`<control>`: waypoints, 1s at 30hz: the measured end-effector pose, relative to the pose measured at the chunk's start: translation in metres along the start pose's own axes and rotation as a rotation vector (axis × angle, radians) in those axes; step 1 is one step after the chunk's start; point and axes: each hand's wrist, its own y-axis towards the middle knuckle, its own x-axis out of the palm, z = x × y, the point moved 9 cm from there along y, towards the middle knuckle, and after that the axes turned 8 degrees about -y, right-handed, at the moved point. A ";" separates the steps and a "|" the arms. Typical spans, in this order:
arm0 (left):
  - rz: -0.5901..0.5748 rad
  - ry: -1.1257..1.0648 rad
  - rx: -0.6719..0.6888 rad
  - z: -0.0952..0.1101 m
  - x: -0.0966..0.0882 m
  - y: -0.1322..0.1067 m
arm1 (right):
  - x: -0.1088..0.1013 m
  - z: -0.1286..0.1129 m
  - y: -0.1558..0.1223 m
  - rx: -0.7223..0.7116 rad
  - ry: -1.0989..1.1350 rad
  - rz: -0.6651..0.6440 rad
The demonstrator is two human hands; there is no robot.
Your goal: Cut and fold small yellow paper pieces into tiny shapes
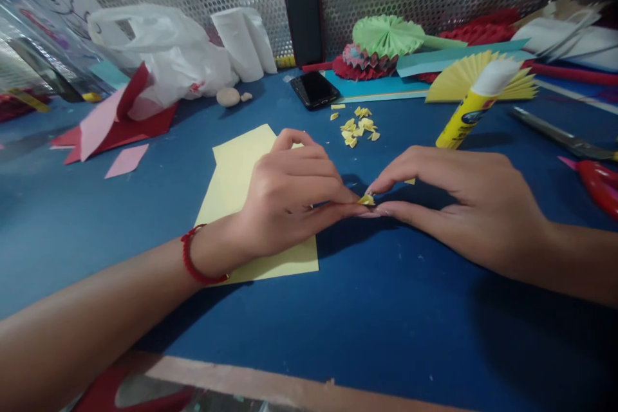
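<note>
Between the fingertips of both hands is a small folded piece of yellow paper [367, 199]. My left hand [299, 193], with a red cord bracelet [189, 257] at the wrist, pinches it from the left. From the right, my right hand [458, 199] pinches the same piece between thumb and finger. Beneath my left hand and wrist lies a pale yellow paper sheet [284, 261], partly hidden. A pile of small folded yellow paper pieces [360, 127] sits just beyond the hands. Behind my right hand stands a yellow glue stick [470, 109] with a white cap, leaning right.
Scissors [564, 135] with red handles lie at the right. A yellow paper fan [444, 87], a green paper rosette [389, 35] and phones [313, 89] are at the back. Red and pink paper [101, 119] and a white plastic bag [164, 51] occupy the left.
</note>
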 end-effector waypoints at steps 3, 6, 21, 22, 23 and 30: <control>0.002 0.006 -0.004 -0.001 0.000 0.001 | 0.000 -0.003 -0.001 -0.052 0.004 0.003; 0.004 -0.005 -0.008 -0.001 0.000 0.001 | -0.001 -0.005 -0.002 -0.076 0.009 0.011; -0.072 -0.078 -0.032 -0.006 0.006 0.001 | -0.003 -0.006 -0.004 -0.038 -0.027 0.030; -0.076 -0.079 -0.036 -0.006 0.006 0.001 | -0.004 -0.007 -0.004 -0.046 -0.022 0.033; -0.076 -0.080 -0.041 -0.006 0.006 0.001 | -0.005 -0.008 -0.005 -0.059 -0.016 0.039; -0.062 -0.083 -0.035 -0.005 0.007 0.001 | -0.007 -0.013 -0.006 -0.137 0.042 0.035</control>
